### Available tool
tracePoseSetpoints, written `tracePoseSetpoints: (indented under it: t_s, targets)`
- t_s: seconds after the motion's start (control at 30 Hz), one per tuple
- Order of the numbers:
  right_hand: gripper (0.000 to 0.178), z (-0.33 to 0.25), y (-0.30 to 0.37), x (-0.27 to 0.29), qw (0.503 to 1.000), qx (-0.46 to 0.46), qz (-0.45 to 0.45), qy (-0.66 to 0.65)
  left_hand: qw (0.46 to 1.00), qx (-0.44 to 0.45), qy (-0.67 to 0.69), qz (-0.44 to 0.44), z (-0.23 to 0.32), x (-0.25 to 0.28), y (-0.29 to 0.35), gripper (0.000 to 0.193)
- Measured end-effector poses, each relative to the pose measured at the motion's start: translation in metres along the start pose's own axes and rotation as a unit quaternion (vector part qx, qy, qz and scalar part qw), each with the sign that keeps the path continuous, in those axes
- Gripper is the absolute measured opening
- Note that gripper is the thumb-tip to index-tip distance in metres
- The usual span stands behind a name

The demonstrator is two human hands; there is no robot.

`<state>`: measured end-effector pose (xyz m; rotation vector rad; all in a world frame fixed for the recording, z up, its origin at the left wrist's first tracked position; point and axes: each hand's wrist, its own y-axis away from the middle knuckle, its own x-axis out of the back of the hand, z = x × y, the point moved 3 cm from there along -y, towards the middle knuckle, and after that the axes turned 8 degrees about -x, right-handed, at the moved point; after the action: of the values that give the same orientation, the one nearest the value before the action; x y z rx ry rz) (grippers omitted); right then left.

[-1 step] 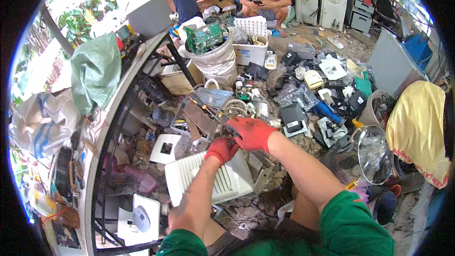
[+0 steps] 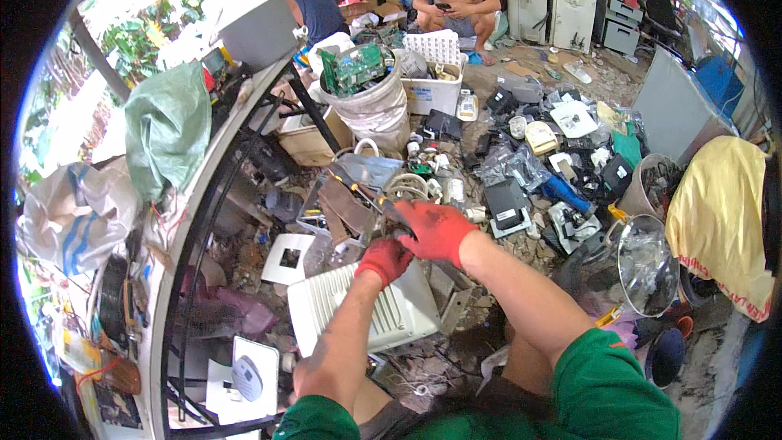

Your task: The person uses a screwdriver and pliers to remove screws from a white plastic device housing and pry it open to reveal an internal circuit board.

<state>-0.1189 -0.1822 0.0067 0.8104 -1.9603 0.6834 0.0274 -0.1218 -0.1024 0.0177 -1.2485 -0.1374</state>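
Observation:
My left hand (image 2: 385, 261), in a red glove, is closed just above the white slatted plastic casing (image 2: 407, 310). Right beside it, my right hand (image 2: 437, 232) is curled in a matching glove, its fingertips close to the left. A small dark thing sits between the two hands, mostly hidden by the gloves. Beyond them lies an open plastic bin (image 2: 371, 169) with a brown worn piece (image 2: 346, 205) and a tool with yellow-orange parts (image 2: 355, 186). A white square plate with a cut-out (image 2: 287, 258) rests left of the casing.
A bucket (image 2: 371, 114) heaped with green circuit boards stands ahead. Scattered electronic parts (image 2: 554, 147) cover the ground to the right, near a clear-lined basket (image 2: 648, 265) and a yellow sack (image 2: 721, 216). A metal-framed table (image 2: 183, 220) runs along my left. Another person (image 2: 456, 0) sits at the back.
The whole scene sits slightly further right and lower in the picture. Both hands keep the same closed pose close together above the casing.

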Motion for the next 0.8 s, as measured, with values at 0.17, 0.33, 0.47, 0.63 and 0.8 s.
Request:
tracePoseSetpoints:
  t_s: [0.17,0.33,0.47,0.63,0.8]
  targets:
    - [0.035,-0.010,-0.002,0.002,0.993,-0.102,-0.021,0.046,1.000,0.025,0.008,0.007,-0.001,0.000,0.003,0.043]
    - [0.039,0.003,-0.003,-0.001,0.998,0.027,0.010,0.048,0.988,-0.043,0.082,0.124,-0.003,-0.006,-0.002,0.038]
    - [0.061,0.020,-0.004,-0.014,0.995,0.030,-0.093,0.036,0.976,-0.065,0.105,0.178,-0.016,-0.023,-0.007,0.036]
    - [0.054,0.020,0.005,0.003,0.998,-0.060,0.027,0.005,0.970,0.041,0.200,0.131,-0.012,-0.027,-0.011,0.039]
    - [0.039,0.017,-0.004,-0.001,0.987,0.058,0.121,-0.084,0.965,0.037,0.206,0.157,-0.008,-0.001,0.001,0.036]
